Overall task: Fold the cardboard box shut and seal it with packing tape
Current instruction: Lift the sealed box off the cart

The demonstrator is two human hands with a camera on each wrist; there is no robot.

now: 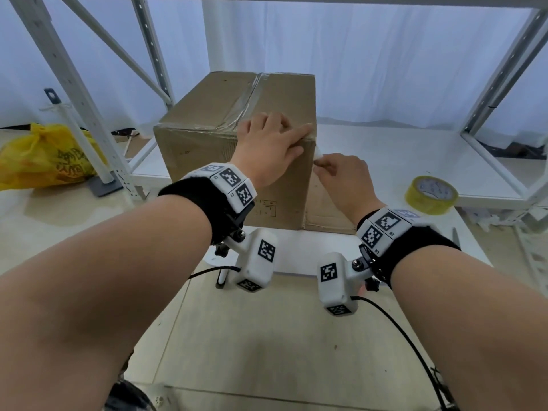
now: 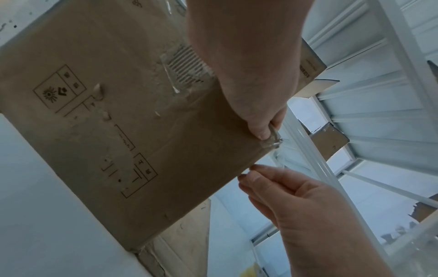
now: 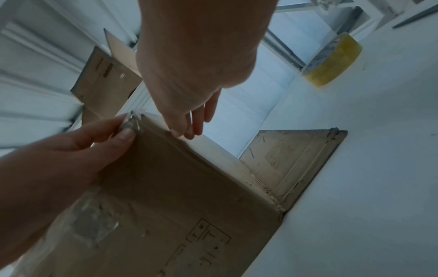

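Observation:
The cardboard box (image 1: 207, 161) stands on the white shelf board (image 1: 385, 161) with its top flaps folded shut. Clear tape (image 1: 246, 99) runs along the top seam. My left hand (image 1: 296, 140) lies on the near right top corner, index finger along the edge and thumb on the front face. In the right wrist view the left hand (image 3: 125, 129) pinches crumpled tape against that corner. My right hand (image 1: 321, 164) is just right of the corner and pinches the loose tape end (image 1: 318, 155). The left wrist view shows a thin strand between the left thumb (image 2: 260, 131) and the right hand (image 2: 247, 173).
A yellow tape roll (image 1: 431, 194) lies on the board to the right. Flat cardboard (image 1: 326, 215) pokes out beside the box's base. A yellow plastic bag (image 1: 44, 155) sits on the floor at left. White rack posts (image 1: 83, 93) frame both sides.

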